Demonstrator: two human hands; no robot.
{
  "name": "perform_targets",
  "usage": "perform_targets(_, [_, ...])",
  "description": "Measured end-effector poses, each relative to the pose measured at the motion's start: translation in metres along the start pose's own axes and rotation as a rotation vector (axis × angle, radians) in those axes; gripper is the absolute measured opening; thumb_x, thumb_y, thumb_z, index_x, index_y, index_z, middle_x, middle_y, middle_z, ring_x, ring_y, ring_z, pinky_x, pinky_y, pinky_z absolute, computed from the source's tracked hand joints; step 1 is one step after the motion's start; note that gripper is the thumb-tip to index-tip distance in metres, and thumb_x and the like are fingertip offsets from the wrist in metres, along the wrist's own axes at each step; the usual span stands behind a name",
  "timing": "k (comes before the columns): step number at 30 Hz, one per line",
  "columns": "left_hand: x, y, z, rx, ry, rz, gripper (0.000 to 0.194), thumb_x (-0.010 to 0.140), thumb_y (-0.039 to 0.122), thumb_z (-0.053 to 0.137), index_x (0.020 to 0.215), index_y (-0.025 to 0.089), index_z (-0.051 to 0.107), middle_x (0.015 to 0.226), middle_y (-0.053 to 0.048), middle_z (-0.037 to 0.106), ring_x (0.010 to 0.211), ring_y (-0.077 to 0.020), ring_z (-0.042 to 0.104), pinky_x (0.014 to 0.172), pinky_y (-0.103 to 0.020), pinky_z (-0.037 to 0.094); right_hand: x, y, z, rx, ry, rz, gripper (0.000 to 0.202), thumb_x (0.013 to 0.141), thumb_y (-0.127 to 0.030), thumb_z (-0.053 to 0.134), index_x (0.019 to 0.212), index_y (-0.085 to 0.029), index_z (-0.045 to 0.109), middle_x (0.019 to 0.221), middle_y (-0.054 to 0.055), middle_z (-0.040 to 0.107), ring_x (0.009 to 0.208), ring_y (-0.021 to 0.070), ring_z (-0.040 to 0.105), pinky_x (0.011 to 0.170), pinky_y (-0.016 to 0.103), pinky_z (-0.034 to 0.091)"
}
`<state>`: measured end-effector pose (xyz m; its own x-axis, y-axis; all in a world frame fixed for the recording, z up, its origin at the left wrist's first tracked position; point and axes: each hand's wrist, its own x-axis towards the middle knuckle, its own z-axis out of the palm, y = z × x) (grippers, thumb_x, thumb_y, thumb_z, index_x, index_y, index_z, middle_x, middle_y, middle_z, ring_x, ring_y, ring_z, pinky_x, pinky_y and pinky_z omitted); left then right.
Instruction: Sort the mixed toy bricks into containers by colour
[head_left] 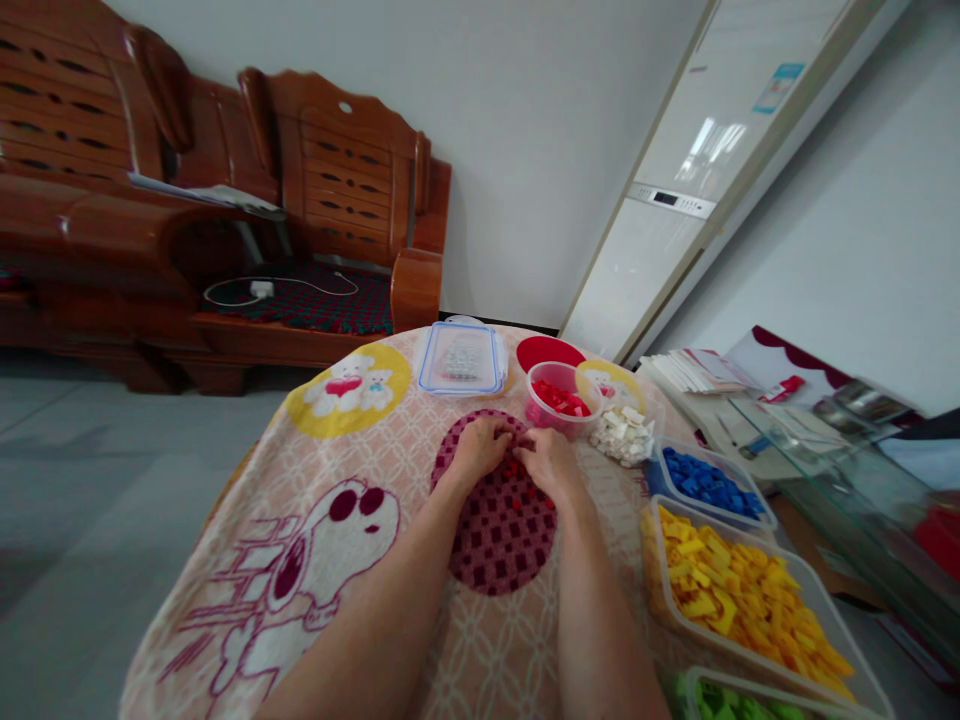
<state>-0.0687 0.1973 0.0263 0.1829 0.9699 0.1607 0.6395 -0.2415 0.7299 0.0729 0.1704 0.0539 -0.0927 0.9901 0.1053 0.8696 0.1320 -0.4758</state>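
Over the dark pink checked circle on the tablecloth, my left hand (483, 444) and my right hand (546, 458) meet almost fingertip to fingertip. The fingers of both are curled in a pinch; whatever lies between them is too small and hidden to make out. Small red pieces (514, 470) are scattered on the cloth just below the fingertips and beside my right hand. Just beyond my right hand stands a clear round tub (534, 412) holding red building bricks (561, 398). A heap of white bricks (624, 434) lies to the right of that tub.
A clear lidded box (463, 358) with a blue rim sits at the table's far side. Along the right are containers of blue bricks (709, 483), yellow bricks (742, 585) and green bricks (739, 702). A glass-topped stand (847, 480) adjoins the table; a wooden sofa (345, 180) stands behind.
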Motion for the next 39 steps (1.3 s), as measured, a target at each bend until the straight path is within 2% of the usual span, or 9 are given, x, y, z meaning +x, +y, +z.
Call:
perform_targets(4, [0.000, 0.000, 0.000, -0.005, 0.002, -0.008, 0.027, 0.083, 0.013, 0.054, 0.096, 0.017, 0.076, 0.093, -0.006, 0.076, 0.087, -0.0184, 0.068, 0.086, -0.028, 0.051, -0.001, -0.002, 0.001, -0.153, -0.056, 0.041, 0.009, 0.079, -0.026, 0.065, 0.082, -0.021, 0.072, 0.090, 0.009, 0.074, 0.088, 0.0204, 0.067, 0.072, 0.026, 0.042])
perform_targets(10, [0.000, 0.001, 0.000, -0.027, -0.001, -0.026, 0.026, 0.084, 0.014, 0.054, 0.098, 0.016, 0.076, 0.090, -0.006, 0.076, 0.083, -0.0181, 0.068, 0.084, -0.028, 0.051, 0.001, 0.001, 0.002, -0.175, -0.059, 0.043, 0.011, 0.081, -0.027, 0.063, 0.079, -0.021, 0.072, 0.086, 0.008, 0.074, 0.085, 0.0193, 0.066, 0.068, 0.025, 0.038])
perform_targets(16, [0.000, 0.000, 0.001, 0.002, 0.006, -0.005, 0.024, 0.084, 0.015, 0.055, 0.096, 0.017, 0.076, 0.093, -0.006, 0.076, 0.088, -0.0185, 0.068, 0.086, -0.028, 0.050, 0.002, 0.002, 0.002, -0.104, -0.010, 0.001, 0.015, 0.082, -0.026, 0.061, 0.075, -0.020, 0.072, 0.083, 0.008, 0.074, 0.081, 0.0176, 0.066, 0.068, 0.024, 0.038])
perform_targets(21, [0.001, 0.000, 0.001, -0.007, -0.011, -0.014, 0.026, 0.084, 0.015, 0.054, 0.097, 0.017, 0.076, 0.091, -0.006, 0.076, 0.085, -0.0181, 0.068, 0.083, -0.027, 0.050, 0.002, 0.005, -0.001, 0.062, 0.042, -0.011, 0.015, 0.079, -0.025, 0.059, 0.071, -0.020, 0.070, 0.069, 0.004, 0.071, 0.067, 0.0150, 0.063, 0.062, 0.023, 0.041])
perform_targets(29, [-0.001, 0.001, 0.000, -0.011, -0.001, -0.029, 0.025, 0.084, 0.016, 0.054, 0.098, 0.017, 0.075, 0.078, -0.004, 0.073, 0.078, -0.0168, 0.067, 0.077, -0.025, 0.050, 0.001, 0.002, -0.014, 0.525, 0.216, 0.041, 0.017, 0.074, -0.033, 0.056, 0.074, -0.018, 0.065, 0.057, -0.001, 0.064, 0.048, 0.0132, 0.058, 0.051, 0.024, 0.048])
perform_targets(36, [-0.001, 0.002, 0.000, -0.012, -0.019, -0.036, 0.025, 0.084, 0.015, 0.054, 0.095, 0.017, 0.076, 0.074, -0.003, 0.072, 0.076, -0.0159, 0.066, 0.077, -0.025, 0.049, 0.005, 0.009, -0.025, 0.748, 0.568, 0.125, 0.028, 0.070, -0.038, 0.063, 0.085, -0.015, 0.067, 0.059, 0.000, 0.064, 0.051, 0.0165, 0.063, 0.045, 0.026, 0.052])
perform_targets(39, [-0.001, 0.002, 0.000, -0.008, -0.021, -0.043, 0.025, 0.084, 0.016, 0.054, 0.096, 0.017, 0.076, 0.074, -0.003, 0.072, 0.076, -0.0163, 0.066, 0.078, -0.026, 0.049, 0.005, 0.014, -0.025, 0.781, 0.647, 0.148, 0.031, 0.070, -0.038, 0.063, 0.088, -0.013, 0.067, 0.059, 0.000, 0.063, 0.053, 0.0173, 0.064, 0.047, 0.027, 0.054])
